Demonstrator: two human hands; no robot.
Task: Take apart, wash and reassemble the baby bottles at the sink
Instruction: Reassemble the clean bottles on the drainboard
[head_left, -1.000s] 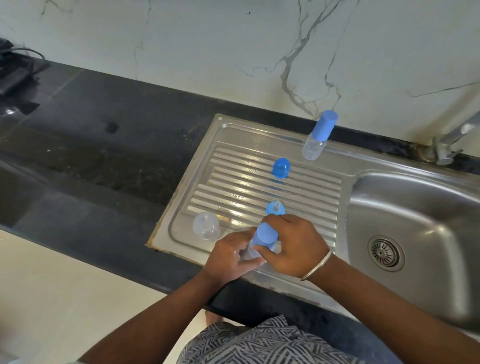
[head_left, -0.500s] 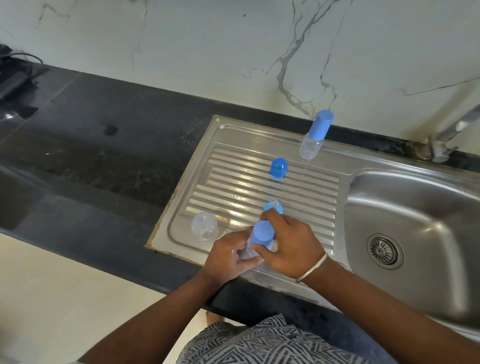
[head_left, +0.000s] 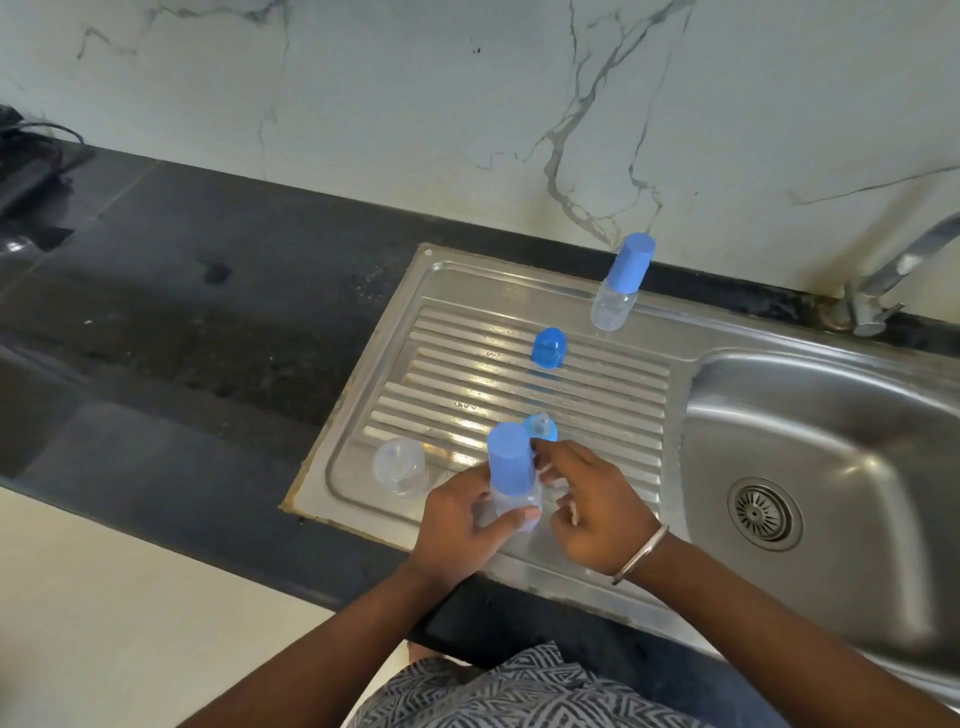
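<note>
A dark cable (head_left: 47, 130) lies at the far left on the polished black stone countertop (head_left: 171, 322), which runs along below a white marble-veined wall (head_left: 415, 104). Set into it is a stainless steel sink unit, its ribbed draining board (head_left: 498, 384) on the left. At the board's near-left corner a clear plastic bottle body (head_left: 400, 467) stands uncapped. Just right of it, the left hand (head_left: 460, 525) grips the clear base of a small baby bottle with a tall blue cap (head_left: 511, 467), fingers and thumb wrapped round it, holding it upright over the board's near edge. Just behind the cap, a blue ring with a clear teat (head_left: 540, 427) sits on the ribs. Farther back lies a loose blue domed cap (head_left: 548, 348). The right hand (head_left: 592, 506), a metal bangle (head_left: 641, 553) on its wrist, is beside the held bottle with fingers loosely curled, grasping nothing. At the board's back rim a second capped baby bottle (head_left: 621, 288) stands upright. To the right lie the steel basin (head_left: 831, 441) with its round drain (head_left: 763, 514) and a metal tap (head_left: 893, 270)
</note>
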